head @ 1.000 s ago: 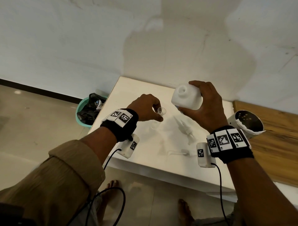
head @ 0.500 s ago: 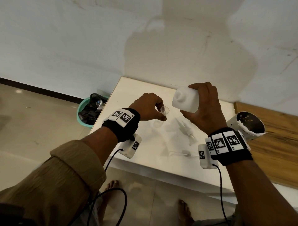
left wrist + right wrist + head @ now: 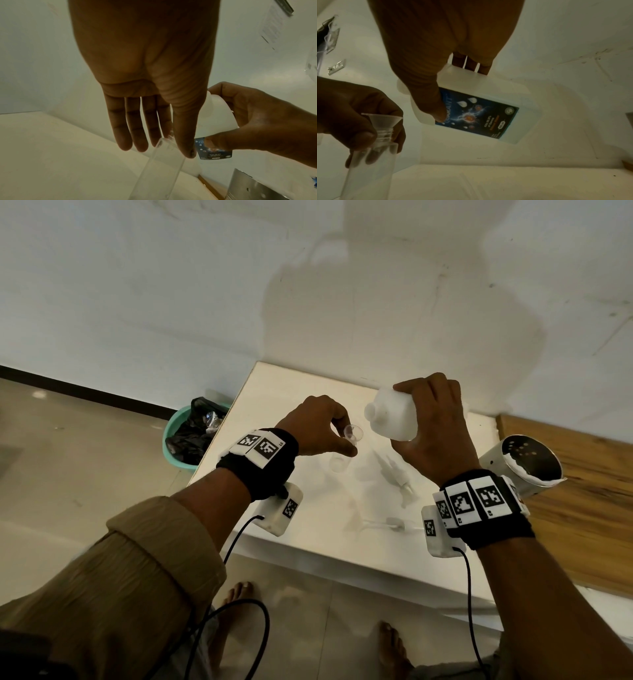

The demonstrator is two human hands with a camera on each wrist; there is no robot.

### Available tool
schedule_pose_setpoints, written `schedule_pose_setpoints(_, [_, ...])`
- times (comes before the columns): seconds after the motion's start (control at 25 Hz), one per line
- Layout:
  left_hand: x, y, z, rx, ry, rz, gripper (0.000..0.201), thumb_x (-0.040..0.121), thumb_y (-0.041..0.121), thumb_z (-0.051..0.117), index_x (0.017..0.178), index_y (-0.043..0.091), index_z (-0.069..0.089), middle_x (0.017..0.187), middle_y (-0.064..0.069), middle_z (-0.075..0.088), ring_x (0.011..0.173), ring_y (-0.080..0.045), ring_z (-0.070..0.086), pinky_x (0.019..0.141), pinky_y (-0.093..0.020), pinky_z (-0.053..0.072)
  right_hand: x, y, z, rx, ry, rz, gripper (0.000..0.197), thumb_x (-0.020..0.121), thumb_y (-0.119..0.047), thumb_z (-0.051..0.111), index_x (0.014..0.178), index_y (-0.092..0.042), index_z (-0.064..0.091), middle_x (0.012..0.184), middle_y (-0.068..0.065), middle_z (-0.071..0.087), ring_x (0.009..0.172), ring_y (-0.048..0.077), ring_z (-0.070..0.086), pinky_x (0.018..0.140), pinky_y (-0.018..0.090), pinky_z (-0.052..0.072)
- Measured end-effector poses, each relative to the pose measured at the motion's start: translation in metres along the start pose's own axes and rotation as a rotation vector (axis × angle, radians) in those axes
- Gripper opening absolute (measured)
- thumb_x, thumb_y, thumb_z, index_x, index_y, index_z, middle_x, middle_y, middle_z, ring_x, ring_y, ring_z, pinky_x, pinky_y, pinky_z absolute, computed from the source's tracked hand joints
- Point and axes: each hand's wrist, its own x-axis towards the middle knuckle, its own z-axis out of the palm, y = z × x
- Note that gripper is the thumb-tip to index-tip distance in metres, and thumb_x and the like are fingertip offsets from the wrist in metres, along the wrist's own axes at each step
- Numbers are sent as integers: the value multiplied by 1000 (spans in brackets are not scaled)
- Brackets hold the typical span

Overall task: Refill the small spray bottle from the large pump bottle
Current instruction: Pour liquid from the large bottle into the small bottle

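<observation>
My right hand point(image 3: 416, 419) grips the large white bottle point(image 3: 390, 419), pump off, tipped on its side above the table with its open mouth pointing left. Its blue label point(image 3: 479, 115) faces down. My left hand point(image 3: 346, 438) pinches the neck of the small clear bottle point(image 3: 368, 169), which stands on the white table point(image 3: 308, 535) with a clear funnel point(image 3: 352, 434) in its mouth. The large bottle's mouth is just right of the funnel, slightly above it. No liquid shows between them. The pump head point(image 3: 394, 470) and the spray head point(image 3: 390, 523) lie on the table.
A perforated metal cylinder point(image 3: 524, 467) lies at the table's right edge, beside a wooden board point(image 3: 582, 501). A green bin point(image 3: 171, 446) with a black bag stands on the floor left of the table. A white wall rises behind. My bare feet are under the near edge.
My right hand has lifted the large bottle and tipped it further, swinging its mouth left toward the funnel. My left hand has kept its hold on the small bottle.
</observation>
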Motion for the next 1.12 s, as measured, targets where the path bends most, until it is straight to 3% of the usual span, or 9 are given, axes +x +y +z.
schedule_pose_setpoints(0.12, [-1, 1, 0, -4, 2, -3, 31, 65, 37, 87, 85, 18, 73, 89, 9, 66, 73, 0, 53, 66, -25, 43, 0, -2, 1, -15, -22, -13, 67, 60, -11, 82, 121, -12, 55, 113, 9, 49, 104, 26, 42, 83, 28, 37])
schedule_pose_setpoints(0.48, [-1, 2, -2, -23, 1, -16, 32, 64, 37, 88, 85, 19, 73, 92, 7, 68, 75, -7, 59, 64, -24, 44, 1, -6, -1, -80, -42, -42, 68, 59, -10, 83, 120, -13, 55, 114, 10, 51, 105, 29, 45, 85, 37, 43])
schedule_pose_setpoints(0.68, [-1, 2, -2, -25, 4, -17, 32, 64, 37, 88, 85, 18, 73, 88, 8, 67, 73, -6, 58, 61, -22, 42, 0, -7, -2, -89, -40, -60, 66, 59, -8, 81, 120, -13, 56, 114, 10, 52, 105, 30, 46, 86, 39, 44])
schedule_pose_setpoints(1.12, [2, -1, -1, -7, -6, -3, 34, 64, 38, 88, 86, 17, 74, 91, 6, 68, 72, -1, 56, 66, -24, 43, 1, -7, -2, -128, -50, -84, 64, 60, -11, 81, 119, -14, 58, 114, 9, 53, 105, 29, 46, 85, 37, 40])
